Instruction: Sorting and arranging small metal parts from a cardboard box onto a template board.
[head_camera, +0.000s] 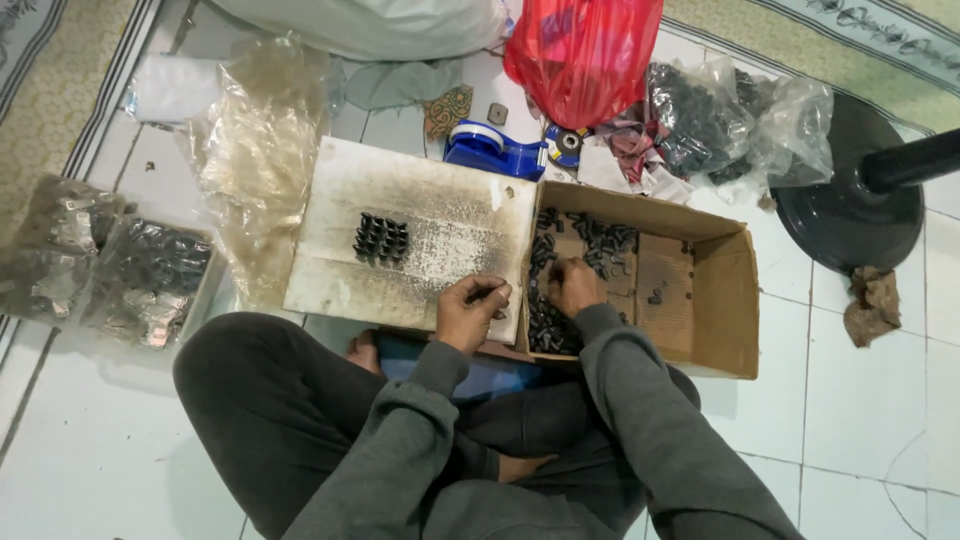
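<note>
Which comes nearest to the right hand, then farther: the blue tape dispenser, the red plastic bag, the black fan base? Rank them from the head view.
From the right hand, which is in the cardboard box:
1. Blue tape dispenser, just beyond the box, up and to the left.
2. Red plastic bag, farther up, behind the dispenser.
3. Black fan base, far off to the right.

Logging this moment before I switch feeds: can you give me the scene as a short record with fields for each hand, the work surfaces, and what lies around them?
left hand: closed around small dark parts, over the near edge of the white board
right hand: reaching into the cardboard box, fingers among the loose black parts
board: one neat block of black parts standing in rows
behind: blue tape dispenser, red plastic bag
left side: clear bags of parts
right side: black round stand base
</note>
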